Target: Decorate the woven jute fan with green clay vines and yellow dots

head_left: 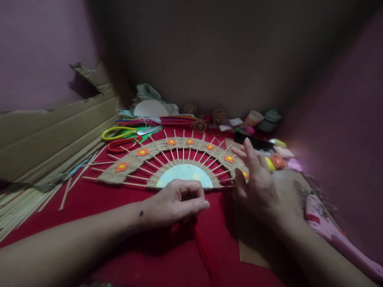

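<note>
A half-round woven fan (pixel 155 149) of thin sticks and tan twine lies flat on the red cloth. Orange felt flowers (pixel 143 152) with yellow centres dot its outer band, and a pale blue half-disc (pixel 182 174) fills its middle. My left hand (pixel 182 201) is closed in a pinch just in front of the half-disc. From beneath its fingers a thin red ribbon (pixel 205 253) trails toward me. My right hand (pixel 259 185) is open, fingers spread, over the fan's right end, partly hiding a flower there.
Yellow-handled scissors (pixel 119 132) and red-handled scissors (pixel 121 145) lie behind the fan at left. Loose sticks (pixel 26 213) and a cardboard wall (pixel 56 135) stand farther left. Twine balls, clay packs and a cup (pixel 253 118) line the back. A pink glue gun (pixel 335 235) and cardboard sheet (pixel 248 243) are right.
</note>
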`<state>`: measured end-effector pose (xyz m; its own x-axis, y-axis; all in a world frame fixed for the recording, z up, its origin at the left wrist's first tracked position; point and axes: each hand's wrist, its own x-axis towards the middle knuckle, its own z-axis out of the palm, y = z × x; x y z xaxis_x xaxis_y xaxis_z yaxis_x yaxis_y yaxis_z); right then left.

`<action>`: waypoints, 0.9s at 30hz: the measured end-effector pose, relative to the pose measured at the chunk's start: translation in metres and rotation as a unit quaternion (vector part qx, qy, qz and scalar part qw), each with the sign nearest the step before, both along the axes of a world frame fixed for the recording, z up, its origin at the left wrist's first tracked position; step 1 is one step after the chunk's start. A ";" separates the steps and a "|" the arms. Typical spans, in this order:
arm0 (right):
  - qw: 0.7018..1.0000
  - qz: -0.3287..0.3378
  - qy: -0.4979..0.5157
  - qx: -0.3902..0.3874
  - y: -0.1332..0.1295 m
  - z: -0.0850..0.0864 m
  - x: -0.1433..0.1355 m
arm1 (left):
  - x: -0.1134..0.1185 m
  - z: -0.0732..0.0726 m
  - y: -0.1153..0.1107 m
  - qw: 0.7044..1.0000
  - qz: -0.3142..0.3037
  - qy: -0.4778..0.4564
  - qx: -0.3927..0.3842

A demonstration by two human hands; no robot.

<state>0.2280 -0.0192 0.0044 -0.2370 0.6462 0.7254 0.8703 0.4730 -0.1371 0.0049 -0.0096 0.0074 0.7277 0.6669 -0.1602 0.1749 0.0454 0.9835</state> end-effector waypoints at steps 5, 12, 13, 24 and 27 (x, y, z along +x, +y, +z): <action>0.989 -0.045 -0.034 -0.135 0.023 -0.011 0.024 | -0.001 0.000 0.000 1.000 -0.002 0.019 0.001; 0.979 -0.084 -0.080 -0.168 0.027 -0.016 0.022 | -0.003 -0.004 0.001 1.000 -0.014 0.025 -0.004; 0.978 -0.085 -0.083 -0.169 0.027 -0.016 0.022 | -0.003 -0.004 0.001 1.000 -0.015 0.025 -0.002; 0.968 -0.124 -0.075 -0.204 0.031 -0.014 0.019 | -0.001 -0.004 0.001 1.000 -0.016 0.025 0.008; 0.972 -0.111 -0.066 -0.196 0.031 -0.014 0.020 | -0.002 -0.004 0.001 1.000 -0.018 0.022 0.001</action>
